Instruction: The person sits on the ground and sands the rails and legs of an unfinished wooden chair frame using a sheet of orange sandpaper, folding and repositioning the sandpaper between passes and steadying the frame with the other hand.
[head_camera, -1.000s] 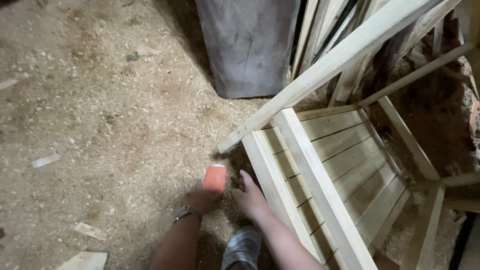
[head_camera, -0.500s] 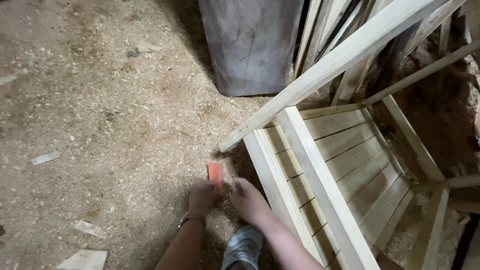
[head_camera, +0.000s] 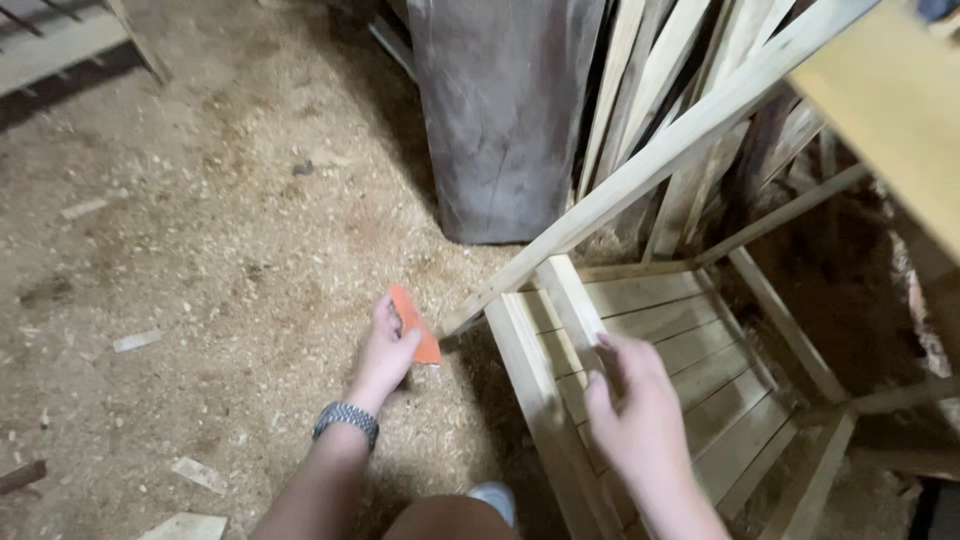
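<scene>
My left hand (head_camera: 385, 348), with a metal watch on its wrist, is closed on a small orange sheet (head_camera: 415, 323), lifted a little above the sawdust floor. My right hand (head_camera: 632, 415) hovers with fingers apart over the slatted seat of a pale unfinished wooden chair (head_camera: 690, 330) lying tipped on the ground. It holds nothing. The chair's long leg (head_camera: 660, 165) slants up to the right from near the orange sheet.
Sawdust and small wood offcuts (head_camera: 135, 340) cover the floor (head_camera: 180, 250). A dark upright slab (head_camera: 505, 110) stands at the back, with several pale boards (head_camera: 640, 70) leaning behind it. A tan board edge (head_camera: 890, 100) juts in at top right. My shoe (head_camera: 495, 497) shows at the bottom.
My left hand has lifted the orange sheet and turned it on edge. My right hand has moved right, off the floor beside the sheet to over the chair seat.
</scene>
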